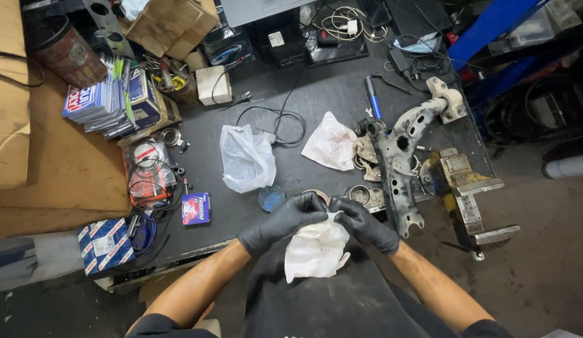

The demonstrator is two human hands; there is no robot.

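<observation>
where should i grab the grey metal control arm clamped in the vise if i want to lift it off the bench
Grip the control arm by its long middle beam, coming from above on the open bench side to its left. The vise blocks its right side, and both ends carry bulky bushings. It probably won't lift until the vise is loosened.

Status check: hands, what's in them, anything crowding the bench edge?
Left hand and right hand, black-gloved, both pinching a white plastic bag at its top. Bag hangs over the lap. Round metal rings just beyond fingertips, vise to the right.
</observation>
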